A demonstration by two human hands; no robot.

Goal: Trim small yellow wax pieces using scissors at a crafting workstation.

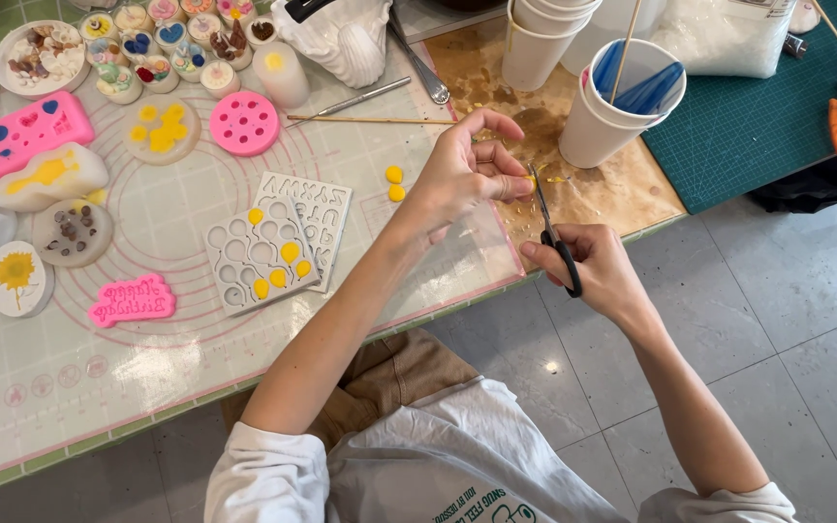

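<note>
On the worktop (147,387), the clear mould with yellow-filled cavities (262,257) lies well left of the scissors (554,232). Two yellow dots (394,182) sit between the mould and the left hand (462,174), whose fingers pinch something tiny and yellowish just left of the blades. The right hand (598,271) grips the black scissor handles. A white paper cup (617,107) stands just beyond the scissors.
</note>
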